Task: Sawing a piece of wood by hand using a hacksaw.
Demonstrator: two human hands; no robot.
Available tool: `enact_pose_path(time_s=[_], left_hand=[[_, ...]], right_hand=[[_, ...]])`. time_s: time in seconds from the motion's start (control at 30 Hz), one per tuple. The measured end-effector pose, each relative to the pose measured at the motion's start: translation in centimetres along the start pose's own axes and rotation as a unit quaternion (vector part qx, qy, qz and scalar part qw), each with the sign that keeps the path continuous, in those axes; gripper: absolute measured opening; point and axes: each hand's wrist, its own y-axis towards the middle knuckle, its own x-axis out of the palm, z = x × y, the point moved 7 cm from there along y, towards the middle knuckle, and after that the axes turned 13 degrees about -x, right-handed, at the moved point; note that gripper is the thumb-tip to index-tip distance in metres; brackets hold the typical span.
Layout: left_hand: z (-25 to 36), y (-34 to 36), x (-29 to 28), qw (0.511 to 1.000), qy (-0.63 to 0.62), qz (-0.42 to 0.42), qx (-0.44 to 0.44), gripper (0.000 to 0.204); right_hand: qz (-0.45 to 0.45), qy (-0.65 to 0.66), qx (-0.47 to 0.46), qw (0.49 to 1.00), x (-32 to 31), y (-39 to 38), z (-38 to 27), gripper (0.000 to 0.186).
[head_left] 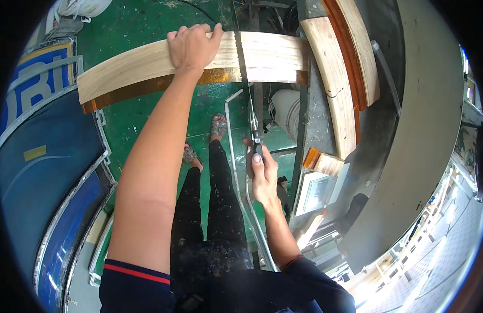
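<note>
A long, pale wooden plank [129, 60] with a brown, shiny underside stretches across the far part of the head view, its right end at the bench. Over its top edge my left hand [193, 49] is clamped, left of the saw. My right hand [266, 180] grips the dark handle of a handsaw [241, 60], whose long narrow blade crosses the plank and runs on toward the far edge of the picture. How deep the blade sits in the wood I cannot tell.
Pieces of curved timber [332, 86] and a short wooden block [323, 162] lie on the grey bench [318, 112] at right. Beneath are a white bucket [287, 110] and a bent metal tube [230, 130]. Blue framed panels [48, 141] stand at left. My feet are on the green floor [147, 109].
</note>
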Motion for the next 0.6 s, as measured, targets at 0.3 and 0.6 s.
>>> enact_pose_path(time_s=[0.3,0.6], left_hand=[[0.0,0.2,-0.1,0.999,0.005,-0.031,-0.015,0.046],[-0.6,0.3,0.3,1.000,0.000,-0.001,0.001,0.046]], right_hand=[[-0.008,-0.011,0.045,0.999,0.4,-0.2,-0.6,0.044],[0.063,-0.018,0.062,0.996,0.0,-6.0,-5.2,0.047]])
